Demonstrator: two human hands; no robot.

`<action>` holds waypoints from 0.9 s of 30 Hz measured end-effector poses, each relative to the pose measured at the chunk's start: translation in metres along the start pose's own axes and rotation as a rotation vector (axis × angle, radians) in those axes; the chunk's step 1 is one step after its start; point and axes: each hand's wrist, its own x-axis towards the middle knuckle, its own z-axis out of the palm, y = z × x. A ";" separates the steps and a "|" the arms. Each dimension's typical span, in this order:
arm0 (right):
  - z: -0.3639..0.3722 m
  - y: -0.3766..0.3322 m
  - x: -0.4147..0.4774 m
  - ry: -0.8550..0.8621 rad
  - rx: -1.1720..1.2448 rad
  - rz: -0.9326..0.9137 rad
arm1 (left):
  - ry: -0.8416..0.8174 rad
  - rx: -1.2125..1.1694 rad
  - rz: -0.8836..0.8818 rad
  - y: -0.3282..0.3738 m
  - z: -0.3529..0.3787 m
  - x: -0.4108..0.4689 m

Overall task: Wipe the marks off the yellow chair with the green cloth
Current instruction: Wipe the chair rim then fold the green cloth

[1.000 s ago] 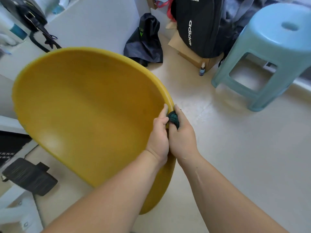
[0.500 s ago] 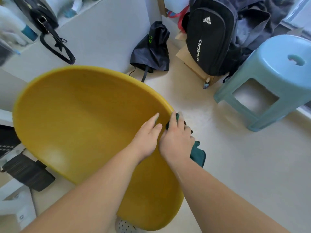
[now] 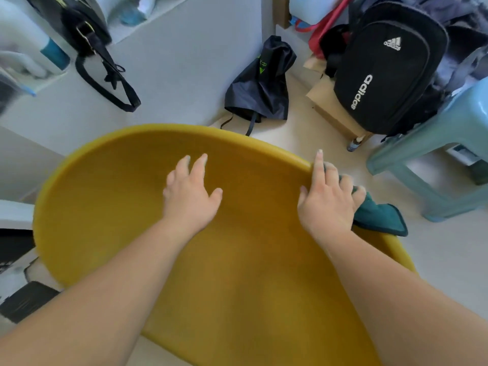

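The right hand [image 3: 327, 199] curls over the rim of the smooth yellow plastic chair shell [image 3: 237, 260], seemingly pinching the dark green fabric cloth [image 3: 377, 217] against its outer edge; the left hand [image 3: 188, 196] lies spread flat inside. Most cloth hangs loose, so a hard stroke could drop it.

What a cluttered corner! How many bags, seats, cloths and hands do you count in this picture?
Bags: 3 (black Adidas backpack, dark drawstring bag on the floor, black handbag with a strap)
Seats: 2 (yellow plastic chair, light blue plastic stool)
Cloths: 1 (green cloth)
Hands: 2 (left hand, right hand)
Total: 8
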 end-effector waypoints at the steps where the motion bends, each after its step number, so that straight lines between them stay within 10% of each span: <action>1: 0.004 -0.010 0.005 0.014 -0.017 0.003 | 0.048 0.062 -0.004 -0.019 -0.009 0.015; 27: 0.042 -0.161 0.124 0.139 -0.016 -0.342 | 0.190 0.132 -0.121 -0.207 -0.064 0.149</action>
